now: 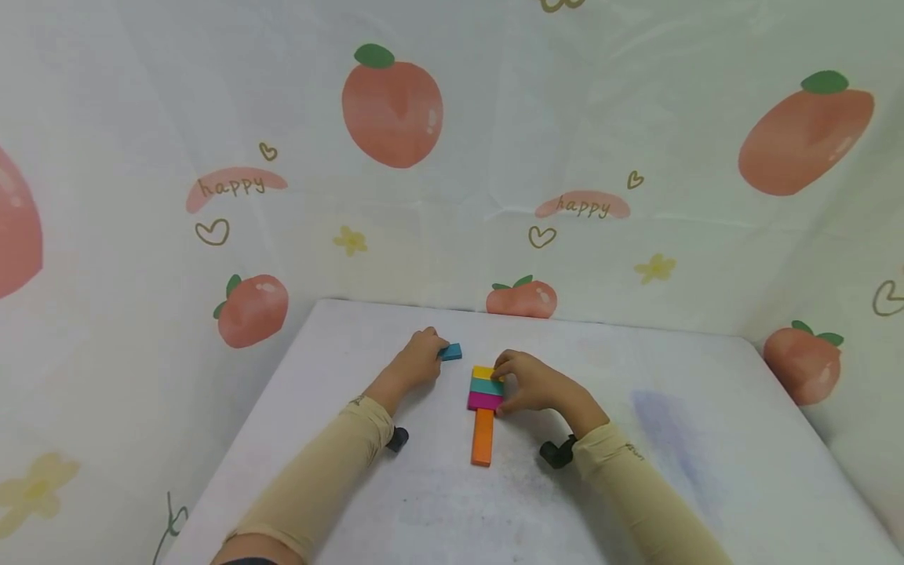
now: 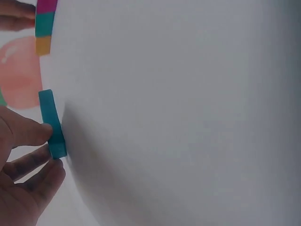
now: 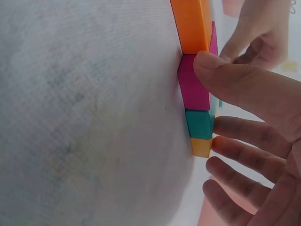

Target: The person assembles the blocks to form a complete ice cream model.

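Observation:
On the white table, three blocks lie side by side: a yellow block [image 1: 483, 372], a teal block [image 1: 486, 386] and a magenta block [image 1: 485, 401]. From the magenta one an orange block [image 1: 482, 439] extends toward the person, like a stem. My left hand [image 1: 420, 357] pinches a blue block [image 2: 52, 123] between thumb and fingers, beyond and left of the row. At the row's right side is my right hand [image 1: 533, 383]. Its thumb [image 3: 235, 77] touches the magenta block, while its loosely bent fingers [image 3: 249, 146] rest by the teal and yellow blocks.
A cloth backdrop [image 1: 452, 180] printed with fruit hangs behind the table [image 1: 395, 518]. Black wrist devices are visible by the left sleeve [image 1: 318, 471] and the right sleeve [image 1: 643, 486]. A bluish stain [image 1: 664, 431] marks the tabletop on the right.

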The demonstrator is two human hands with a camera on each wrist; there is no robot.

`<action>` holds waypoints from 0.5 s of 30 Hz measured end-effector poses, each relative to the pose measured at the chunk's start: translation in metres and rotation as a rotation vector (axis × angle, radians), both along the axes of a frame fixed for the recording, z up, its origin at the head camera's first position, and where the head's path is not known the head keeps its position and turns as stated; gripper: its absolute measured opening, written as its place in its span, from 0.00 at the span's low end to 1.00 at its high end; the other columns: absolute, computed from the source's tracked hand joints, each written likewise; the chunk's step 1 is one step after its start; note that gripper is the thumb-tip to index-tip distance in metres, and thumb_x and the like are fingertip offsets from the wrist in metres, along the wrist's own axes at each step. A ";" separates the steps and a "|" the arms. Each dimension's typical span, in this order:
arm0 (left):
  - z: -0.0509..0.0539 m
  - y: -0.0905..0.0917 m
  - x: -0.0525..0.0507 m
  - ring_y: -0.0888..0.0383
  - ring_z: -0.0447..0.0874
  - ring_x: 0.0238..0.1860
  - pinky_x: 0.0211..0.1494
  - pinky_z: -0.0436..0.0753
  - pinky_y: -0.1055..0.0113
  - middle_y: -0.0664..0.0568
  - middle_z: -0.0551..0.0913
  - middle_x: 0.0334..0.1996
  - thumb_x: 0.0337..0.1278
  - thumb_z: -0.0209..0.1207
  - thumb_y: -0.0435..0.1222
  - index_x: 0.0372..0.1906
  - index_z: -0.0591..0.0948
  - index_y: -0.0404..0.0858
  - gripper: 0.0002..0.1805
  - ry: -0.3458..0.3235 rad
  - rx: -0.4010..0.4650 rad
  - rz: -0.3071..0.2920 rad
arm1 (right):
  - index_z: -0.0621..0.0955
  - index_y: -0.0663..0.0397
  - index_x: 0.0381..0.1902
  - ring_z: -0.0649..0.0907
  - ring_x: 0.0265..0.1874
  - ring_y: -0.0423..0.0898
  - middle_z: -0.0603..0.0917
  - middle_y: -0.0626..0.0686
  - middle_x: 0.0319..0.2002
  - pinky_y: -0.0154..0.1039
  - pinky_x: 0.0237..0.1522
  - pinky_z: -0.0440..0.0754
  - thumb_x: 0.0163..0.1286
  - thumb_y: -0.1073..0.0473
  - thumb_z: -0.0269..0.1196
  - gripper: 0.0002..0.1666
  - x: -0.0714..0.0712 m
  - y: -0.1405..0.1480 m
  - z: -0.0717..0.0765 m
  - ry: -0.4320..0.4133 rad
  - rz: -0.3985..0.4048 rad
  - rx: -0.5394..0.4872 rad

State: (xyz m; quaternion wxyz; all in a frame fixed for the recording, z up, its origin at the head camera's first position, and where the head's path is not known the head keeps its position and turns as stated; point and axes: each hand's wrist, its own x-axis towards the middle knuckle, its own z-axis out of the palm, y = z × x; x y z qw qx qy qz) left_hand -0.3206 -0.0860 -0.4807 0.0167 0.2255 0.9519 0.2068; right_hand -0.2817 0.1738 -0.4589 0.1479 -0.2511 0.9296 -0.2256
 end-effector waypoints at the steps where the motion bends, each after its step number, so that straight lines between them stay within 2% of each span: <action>1: 0.001 0.005 0.000 0.46 0.80 0.49 0.63 0.84 0.54 0.39 0.84 0.51 0.68 0.59 0.23 0.62 0.85 0.29 0.20 -0.003 -0.004 -0.006 | 0.90 0.53 0.54 0.78 0.65 0.52 0.81 0.53 0.62 0.54 0.70 0.80 0.56 0.49 0.83 0.29 0.000 0.000 0.001 0.000 0.000 0.001; 9: 0.002 0.037 -0.002 0.47 0.77 0.49 0.62 0.84 0.55 0.39 0.83 0.53 0.70 0.60 0.25 0.63 0.85 0.30 0.19 -0.057 -0.025 -0.065 | 0.90 0.54 0.53 0.78 0.63 0.52 0.82 0.53 0.61 0.53 0.70 0.80 0.55 0.50 0.84 0.29 0.000 -0.001 0.004 -0.006 0.000 -0.003; 15: 0.001 0.050 0.001 0.47 0.76 0.54 0.67 0.83 0.55 0.39 0.82 0.58 0.70 0.61 0.26 0.67 0.82 0.32 0.23 -0.123 -0.004 -0.083 | 0.90 0.54 0.53 0.78 0.64 0.51 0.82 0.52 0.61 0.53 0.70 0.80 0.55 0.52 0.84 0.29 0.002 -0.001 0.003 -0.012 -0.012 -0.010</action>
